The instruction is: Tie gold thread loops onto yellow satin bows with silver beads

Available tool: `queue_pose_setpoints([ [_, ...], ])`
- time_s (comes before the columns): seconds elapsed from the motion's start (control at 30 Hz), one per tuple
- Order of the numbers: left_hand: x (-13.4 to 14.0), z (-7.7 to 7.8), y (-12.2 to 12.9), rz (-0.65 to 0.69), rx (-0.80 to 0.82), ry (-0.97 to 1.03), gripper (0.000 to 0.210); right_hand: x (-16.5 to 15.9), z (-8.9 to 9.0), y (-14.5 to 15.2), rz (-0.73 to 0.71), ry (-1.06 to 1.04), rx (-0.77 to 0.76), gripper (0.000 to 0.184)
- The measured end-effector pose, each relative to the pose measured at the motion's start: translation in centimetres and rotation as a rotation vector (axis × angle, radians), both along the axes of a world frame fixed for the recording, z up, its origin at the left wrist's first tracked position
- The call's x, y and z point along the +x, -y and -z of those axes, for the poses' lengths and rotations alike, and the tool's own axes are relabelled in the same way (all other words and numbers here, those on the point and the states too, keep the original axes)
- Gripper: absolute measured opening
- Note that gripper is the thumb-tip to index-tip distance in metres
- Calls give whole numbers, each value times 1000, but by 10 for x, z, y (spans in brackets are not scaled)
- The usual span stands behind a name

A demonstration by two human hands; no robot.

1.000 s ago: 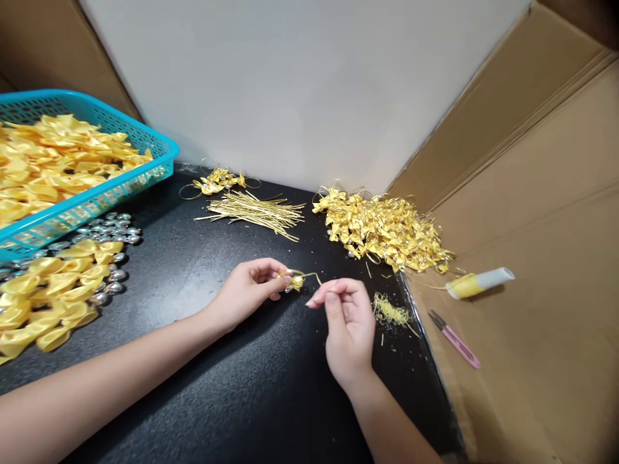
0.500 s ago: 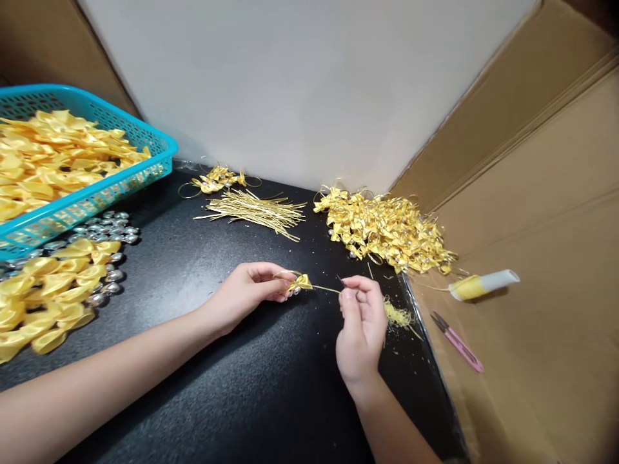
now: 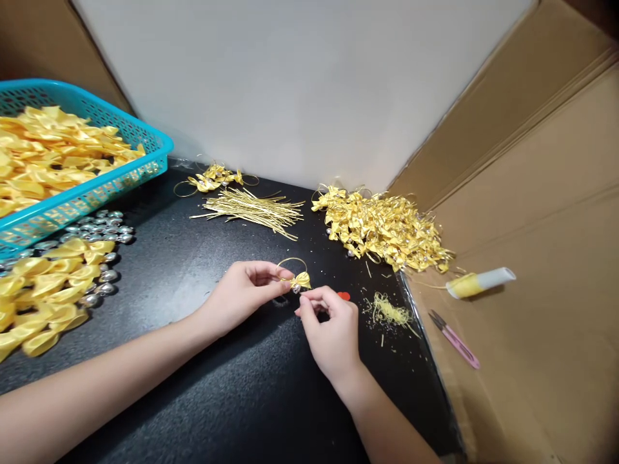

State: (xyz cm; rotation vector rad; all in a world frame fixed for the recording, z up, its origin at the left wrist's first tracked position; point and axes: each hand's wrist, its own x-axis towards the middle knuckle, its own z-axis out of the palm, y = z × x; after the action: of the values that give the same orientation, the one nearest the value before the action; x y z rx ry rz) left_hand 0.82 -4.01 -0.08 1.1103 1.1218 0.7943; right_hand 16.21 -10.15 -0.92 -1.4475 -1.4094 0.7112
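Observation:
My left hand (image 3: 249, 290) is closed in a pinch on a small yellow satin bow (image 3: 302, 280), which has a silver bell (image 3: 296, 289) at its front. A loop of gold cord (image 3: 293, 260) stands up behind the bow. Close against the bow's right side, my right hand (image 3: 333, 328) has thumb and forefinger pressed together. They pinch a thin needle with yellow thread, mostly hidden by the fingertips at this moment. A small red piece (image 3: 343, 296) lies on the black table just beyond the right hand.
Loose bows (image 3: 43, 283) and silver bells (image 3: 109, 277) lie left, beside a turquoise basket (image 3: 162, 149) of bows. Cut gold cords (image 3: 256, 211) and finished bows (image 3: 382, 229) lie at the back. Thread scraps (image 3: 389, 311), a thread spool (image 3: 478, 283) and pink snips (image 3: 457, 341) are at right.
My right hand has moved left and in to the bow; the thread that was stretched between them no longer shows taut. The red piece and the scraps have come into fuller view.

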Motion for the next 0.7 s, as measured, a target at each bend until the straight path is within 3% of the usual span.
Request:
queue_pose_setpoints([
  [0.43,2,-5,7,-8,212,-123,19,-1,-3,0,26,49,-10,14],
  [0.7,-1,-1,14,11,522,-312,15,-6,1,2,54,5,-46,13],
])
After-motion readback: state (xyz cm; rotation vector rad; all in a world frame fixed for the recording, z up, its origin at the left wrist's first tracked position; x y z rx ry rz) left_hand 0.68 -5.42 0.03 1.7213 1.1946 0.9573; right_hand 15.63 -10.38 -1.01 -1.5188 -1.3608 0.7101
